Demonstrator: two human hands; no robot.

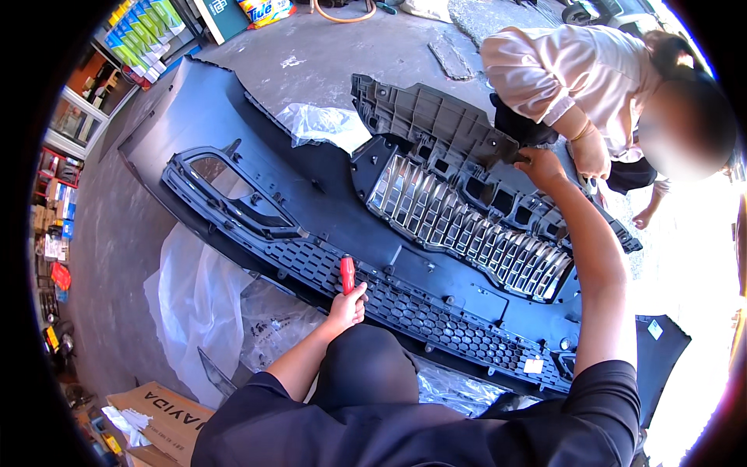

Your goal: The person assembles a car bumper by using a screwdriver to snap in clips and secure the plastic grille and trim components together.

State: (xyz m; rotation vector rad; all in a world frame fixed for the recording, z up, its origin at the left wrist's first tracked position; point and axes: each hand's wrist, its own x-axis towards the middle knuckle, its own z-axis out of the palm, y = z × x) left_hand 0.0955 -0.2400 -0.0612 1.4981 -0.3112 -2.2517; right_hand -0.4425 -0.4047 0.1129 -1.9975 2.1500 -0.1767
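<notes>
A large black car bumper [311,198] lies on the floor in front of me, its inner side up. The chrome-barred grille [459,222] sits in its middle, with a grey plastic panel [436,113] along the grille's far edge. My right hand [542,167] reaches over the grille, fingers closed on the edge of that panel. Near the honeycomb lower grille [443,323], my left hand [347,310] is closed around a red-handled tool [347,274], handle end up. Its working end is hidden by the hand.
A co-worker [576,86] crouches at the far right, one hand close to the panel. Plastic sheeting [198,303] lies under the bumper's near side, and a clear bag [323,124] at its far side. A cardboard box [167,424] stands at the lower left, beside goods-filled shelves [58,210].
</notes>
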